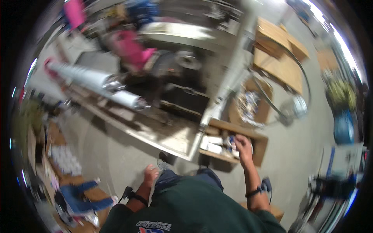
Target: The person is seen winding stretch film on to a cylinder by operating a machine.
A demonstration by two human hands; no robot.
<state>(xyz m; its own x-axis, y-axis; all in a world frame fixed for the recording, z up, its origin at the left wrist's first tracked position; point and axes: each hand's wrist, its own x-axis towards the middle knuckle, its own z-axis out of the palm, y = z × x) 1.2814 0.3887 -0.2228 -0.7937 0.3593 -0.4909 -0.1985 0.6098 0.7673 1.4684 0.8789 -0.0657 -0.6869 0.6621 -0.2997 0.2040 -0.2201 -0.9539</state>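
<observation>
My right hand [243, 147] is over an open cardboard box [254, 136] at the right corner of the machine. Its fingers are bent together at a small white-and-blue item [232, 141], and motion smears what they grip. White packets [212, 144] lie in the same box, left of the hand. My left hand [150, 173] hangs low beside my leg, fingers loosely apart, with nothing visible in it.
A pale-framed machine [171, 149] fills the middle, with white rolls [81, 75] and a pink part [130, 48] on it. Another carton [268, 91] holds crumpled scraps. A seated worker in blue trousers [83, 198] is at lower left, near a carton of white pieces [66, 159].
</observation>
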